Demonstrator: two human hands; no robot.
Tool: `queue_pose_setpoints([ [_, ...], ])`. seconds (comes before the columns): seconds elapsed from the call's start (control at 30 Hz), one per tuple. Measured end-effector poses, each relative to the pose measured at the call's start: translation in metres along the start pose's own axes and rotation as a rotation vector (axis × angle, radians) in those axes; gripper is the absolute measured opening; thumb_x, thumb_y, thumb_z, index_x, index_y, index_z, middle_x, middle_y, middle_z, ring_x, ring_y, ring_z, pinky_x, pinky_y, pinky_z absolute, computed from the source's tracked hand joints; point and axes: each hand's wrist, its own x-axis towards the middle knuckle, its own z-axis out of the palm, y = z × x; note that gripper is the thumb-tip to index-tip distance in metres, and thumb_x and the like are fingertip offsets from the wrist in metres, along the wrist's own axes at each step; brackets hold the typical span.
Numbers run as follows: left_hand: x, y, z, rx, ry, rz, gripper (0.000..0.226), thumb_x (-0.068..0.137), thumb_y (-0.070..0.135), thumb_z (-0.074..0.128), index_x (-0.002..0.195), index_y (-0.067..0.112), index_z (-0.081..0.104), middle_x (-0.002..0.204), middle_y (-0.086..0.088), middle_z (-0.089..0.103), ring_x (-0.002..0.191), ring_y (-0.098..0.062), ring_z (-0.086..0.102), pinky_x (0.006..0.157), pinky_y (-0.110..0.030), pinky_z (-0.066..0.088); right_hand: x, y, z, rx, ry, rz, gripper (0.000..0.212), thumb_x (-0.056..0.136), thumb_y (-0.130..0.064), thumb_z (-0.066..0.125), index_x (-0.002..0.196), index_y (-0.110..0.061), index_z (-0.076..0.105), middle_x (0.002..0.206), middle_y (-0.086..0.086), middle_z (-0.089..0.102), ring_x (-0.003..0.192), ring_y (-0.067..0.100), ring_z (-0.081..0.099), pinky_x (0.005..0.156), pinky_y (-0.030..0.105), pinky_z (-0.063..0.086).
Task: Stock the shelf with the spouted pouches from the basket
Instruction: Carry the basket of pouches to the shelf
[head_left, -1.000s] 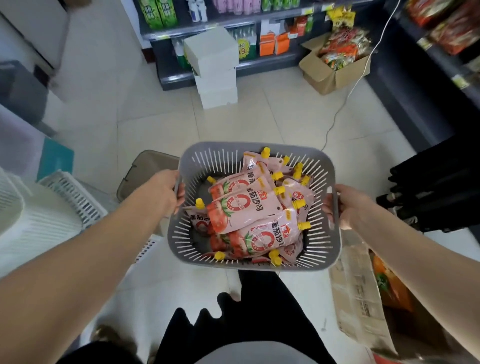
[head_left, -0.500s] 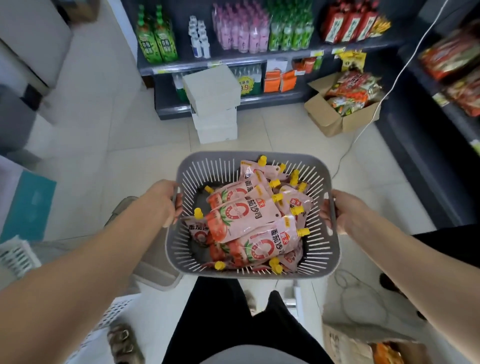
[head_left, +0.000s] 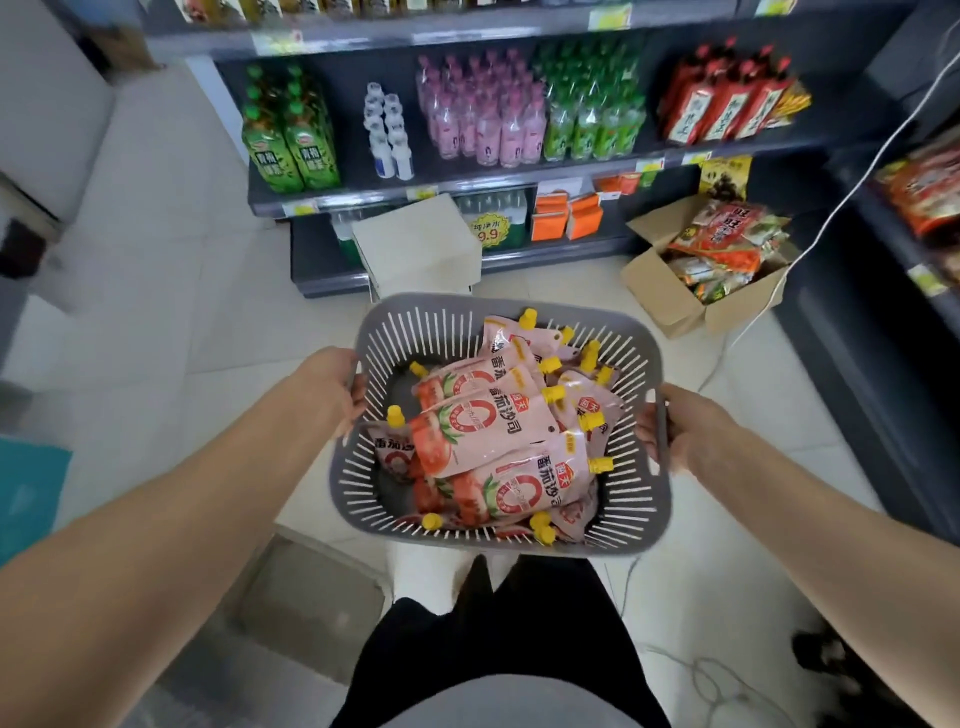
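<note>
You face a dark shelf (head_left: 519, 176) lined with drink bottles (head_left: 483, 124), while the tiled floor (head_left: 171, 312) holds an open snack carton (head_left: 691, 291).

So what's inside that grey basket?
The grey basket holds a loose heap of pink spouted pouches with yellow caps, lying overlapped. Lower pouches are partly covered, so their number can't be counted.

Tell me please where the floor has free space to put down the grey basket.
The pale tile floor is bare between the white box and the open cardboard carton, just beyond the grey slotted plastic basket. More bare tile lies left of the shelf unit. Near the carton and white cable it is crowded.
</note>
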Motion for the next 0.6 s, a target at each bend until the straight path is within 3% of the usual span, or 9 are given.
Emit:
queue_pose_setpoints([
  [0.07,0.018,0.031,0.014,-0.024,0.013,-0.003,0.034,0.091,0.019,0.043,0.057,0.015,0.045,0.03,0.002,0.047,0.05,-0.01,0.041,0.053,-0.02,0.033,0.015,-0.033,0.018,-0.006,0.001,-0.008,0.036,0.096,-0.029,0.035,0.065,-0.016,0.046,0.057,0.001,0.047,0.052,0.014,0.038,0.052,0.022,0.026],
  [0.17,0.041,0.078,0.035,-0.042,0.037,-0.019,0.035,0.091,0.021,0.043,0.057,0.015,0.045,0.053,0.001,0.049,0.052,-0.01,0.04,0.061,-0.018,0.036,0.043,-0.089,0.047,-0.022,-0.019,-0.012,0.035,0.096,-0.027,0.036,0.064,-0.016,0.047,0.04,-0.001,0.047,0.049,0.013,0.037,0.05,0.022,0.024],
  [0.27,0.063,0.117,0.053,-0.073,0.093,-0.072,0.036,0.091,0.023,0.043,0.056,0.015,0.045,0.057,0.002,0.046,0.052,-0.01,0.041,0.075,-0.019,0.039,0.071,-0.145,0.078,-0.058,-0.04,-0.026,0.029,0.097,-0.028,0.037,0.073,-0.017,0.047,0.047,0.001,0.049,0.05,0.012,0.036,0.049,0.022,0.025],
  [0.43,0.097,0.176,0.071,-0.188,0.061,-0.052,0.035,0.094,0.022,0.042,0.06,0.012,0.043,0.026,0.002,0.043,0.045,-0.009,0.041,0.054,-0.019,0.037,0.112,-0.228,0.138,-0.079,-0.13,-0.095,0.02,0.098,-0.028,0.038,0.085,-0.017,0.049,0.068,0.003,0.048,0.055,0.013,0.041,0.052,0.021,0.028],
  [0.53,0.121,0.21,0.075,-0.265,0.057,-0.054,0.033,0.093,0.02,0.041,0.061,0.012,0.042,0.026,0.002,0.042,0.046,-0.01,0.04,0.05,-0.019,0.037,0.128,-0.27,0.176,-0.135,-0.133,-0.119,0.029,0.098,-0.027,0.038,0.072,-0.018,0.047,0.059,0.0,0.046,0.048,0.01,0.038,0.047,0.019,0.026],
  [0.6,0.137,0.24,0.077,-0.264,0.07,-0.051,0.034,0.093,0.019,0.041,0.06,0.013,0.041,0.025,0.002,0.041,0.036,-0.01,0.043,0.036,-0.017,0.039,0.14,-0.295,0.204,-0.181,-0.133,-0.118,0.034,0.097,-0.027,0.037,0.065,-0.019,0.045,0.043,-0.001,0.047,0.037,0.008,0.038,0.037,0.016,0.027],
])
